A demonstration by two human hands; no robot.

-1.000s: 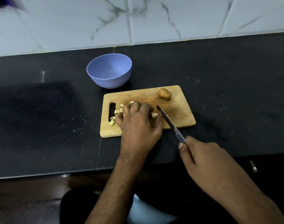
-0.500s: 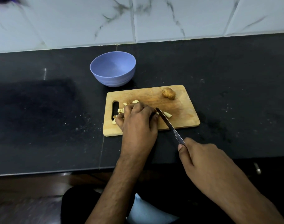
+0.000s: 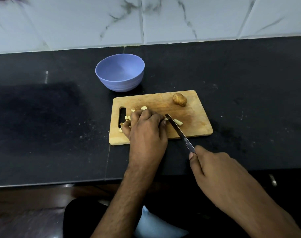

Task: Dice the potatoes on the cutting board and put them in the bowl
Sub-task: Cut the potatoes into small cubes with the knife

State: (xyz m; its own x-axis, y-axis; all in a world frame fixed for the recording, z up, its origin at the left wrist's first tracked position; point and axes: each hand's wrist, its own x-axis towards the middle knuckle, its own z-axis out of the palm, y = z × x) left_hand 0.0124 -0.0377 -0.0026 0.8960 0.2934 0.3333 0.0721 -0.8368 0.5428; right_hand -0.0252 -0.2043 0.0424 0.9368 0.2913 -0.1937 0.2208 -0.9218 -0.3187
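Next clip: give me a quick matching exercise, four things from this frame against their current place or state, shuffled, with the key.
Things:
1. bowl
2. whole potato
3. knife
4. cut pieces

Places or states:
A. held in the right hand, blade over the cutting board
B. board's far right corner, skin on
C. on the counter beyond the board, nothing inside
D. pale, scattered around the left hand

Pairs: 1-C, 2-B, 3-A, 4-D

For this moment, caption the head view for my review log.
Left hand steadies potato pieces on cutting board; right hand slices with knife; bowl empty.
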